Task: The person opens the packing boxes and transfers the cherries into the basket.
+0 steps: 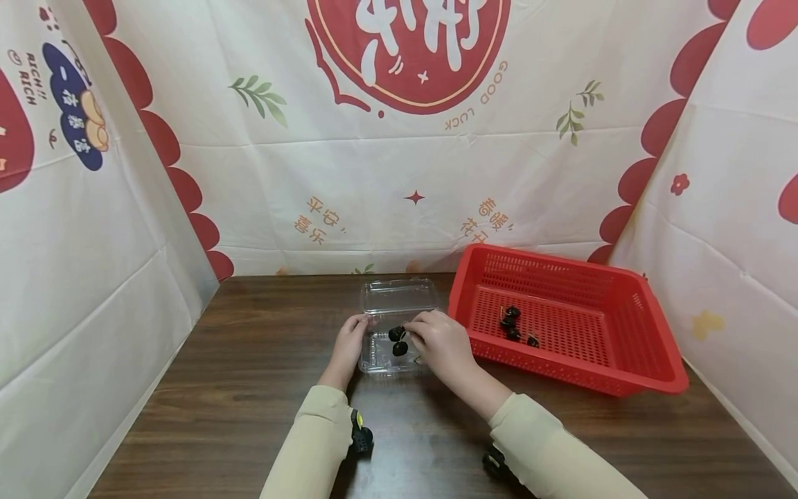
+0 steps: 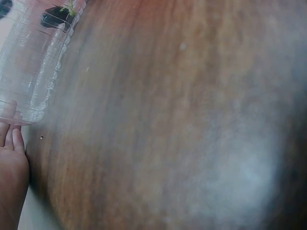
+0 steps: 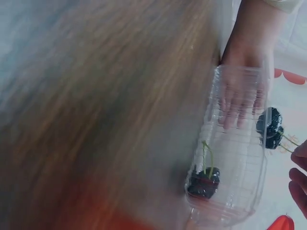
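Note:
My right hand [image 1: 444, 341] pinches the thin stems of a pair of dark, glossy cherries [image 1: 400, 348], which hang over the clear plastic clamshell box [image 1: 380, 362]. The right wrist view shows the held cherries [image 3: 270, 122] beside the box's rim, with the fingertips on their green stems. Another dark cherry [image 3: 204, 184] with stems lies inside the box at one end; from the head, my right hand mostly hides it. At the box's left side, my left hand [image 1: 349, 346] touches the wall with fairly straight fingers [image 3: 235, 108], seen through the plastic. Its thumb is hard to make out.
To the right stands a red perforated basket [image 1: 598, 378] with several dark cherries [image 1: 511, 322] on its floor. The box's lid [image 1: 399, 294] lies folded back, away from me. A brown wooden table [image 1: 249, 416] carries everything, with printed white cloth [image 1: 411, 166] around it.

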{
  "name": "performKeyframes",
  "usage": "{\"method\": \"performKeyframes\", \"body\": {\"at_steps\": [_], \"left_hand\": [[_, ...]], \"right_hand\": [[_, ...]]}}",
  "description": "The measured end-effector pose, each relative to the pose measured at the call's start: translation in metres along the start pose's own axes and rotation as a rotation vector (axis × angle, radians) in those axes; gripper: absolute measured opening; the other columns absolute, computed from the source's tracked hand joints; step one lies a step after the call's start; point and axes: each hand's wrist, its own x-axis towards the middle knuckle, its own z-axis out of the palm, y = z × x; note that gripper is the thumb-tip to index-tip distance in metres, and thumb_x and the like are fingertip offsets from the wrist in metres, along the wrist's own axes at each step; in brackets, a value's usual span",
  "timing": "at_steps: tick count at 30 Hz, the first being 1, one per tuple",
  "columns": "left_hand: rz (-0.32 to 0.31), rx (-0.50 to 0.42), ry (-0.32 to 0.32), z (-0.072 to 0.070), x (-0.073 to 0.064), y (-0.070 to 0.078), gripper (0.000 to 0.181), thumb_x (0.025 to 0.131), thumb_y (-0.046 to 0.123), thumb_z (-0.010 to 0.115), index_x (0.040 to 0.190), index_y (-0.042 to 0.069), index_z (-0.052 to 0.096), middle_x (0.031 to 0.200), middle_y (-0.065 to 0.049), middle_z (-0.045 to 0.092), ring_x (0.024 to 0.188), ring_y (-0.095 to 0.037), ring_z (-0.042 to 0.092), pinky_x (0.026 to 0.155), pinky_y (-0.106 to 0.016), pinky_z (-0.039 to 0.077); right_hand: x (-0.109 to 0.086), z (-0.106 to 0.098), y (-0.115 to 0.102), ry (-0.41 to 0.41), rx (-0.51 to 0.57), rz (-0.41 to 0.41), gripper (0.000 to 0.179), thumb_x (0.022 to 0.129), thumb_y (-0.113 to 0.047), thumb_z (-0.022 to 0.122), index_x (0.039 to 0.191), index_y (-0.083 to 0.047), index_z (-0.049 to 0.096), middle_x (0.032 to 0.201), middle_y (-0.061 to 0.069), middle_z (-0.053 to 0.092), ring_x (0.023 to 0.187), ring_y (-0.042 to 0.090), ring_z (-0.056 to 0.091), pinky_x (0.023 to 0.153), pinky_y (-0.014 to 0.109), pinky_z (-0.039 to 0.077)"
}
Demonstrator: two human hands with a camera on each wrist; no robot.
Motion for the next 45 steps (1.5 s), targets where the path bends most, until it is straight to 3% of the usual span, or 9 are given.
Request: {"method": "performKeyframes", "body": {"at_steps": [4, 13, 25, 45], "left_hand": [[-0.016, -0.011, -0.020, -0.001, 0.000, 0.001, 0.028, 0.103, 0.009, 0.044, 0.116, -0.013, 0.056, 0.115, -0.031, 0.062, 0.117, -0.043, 0.053, 0.105, -0.051, 0.033], [-0.021, 0.027, 0.016, 0.001, 0.001, -0.005, 0.029, 0.103, 0.015, 0.044, 0.116, -0.006, 0.058, 0.113, -0.022, 0.066, 0.115, -0.035, 0.056, 0.105, -0.046, 0.036], [0.005, 0.023, 0.013, 0.002, 0.002, -0.008, 0.030, 0.103, 0.014, 0.044, 0.116, -0.010, 0.056, 0.112, -0.026, 0.065, 0.114, -0.039, 0.055, 0.105, -0.048, 0.035], [-0.041, 0.018, 0.005, 0.000, 0.000, -0.005, 0.030, 0.103, 0.019, 0.045, 0.116, -0.005, 0.058, 0.113, -0.021, 0.066, 0.115, -0.033, 0.055, 0.104, -0.045, 0.035]], "right_hand": [[-0.002, -0.009, 0.004, 0.066, -0.012, -0.037, 0.016, 0.077, -0.006, 0.081, 0.090, -0.014, 0.079, 0.084, -0.004, 0.070, 0.078, 0.014, 0.063, 0.063, 0.029, 0.054], [-0.005, -0.023, 0.016, 0.153, -0.026, -0.081, 0.014, 0.074, -0.006, 0.082, 0.086, -0.014, 0.078, 0.082, -0.004, 0.070, 0.076, 0.016, 0.062, 0.060, 0.032, 0.052], [-0.016, -0.043, 0.034, 0.190, -0.032, -0.043, 0.013, 0.073, -0.008, 0.083, 0.082, -0.014, 0.075, 0.080, -0.004, 0.069, 0.073, 0.016, 0.060, 0.058, 0.033, 0.051], [-0.028, -0.070, 0.058, 0.201, -0.103, 0.055, 0.018, 0.074, -0.012, 0.084, 0.089, -0.008, 0.075, 0.082, 0.005, 0.071, 0.074, 0.022, 0.066, 0.060, 0.039, 0.055]]}}
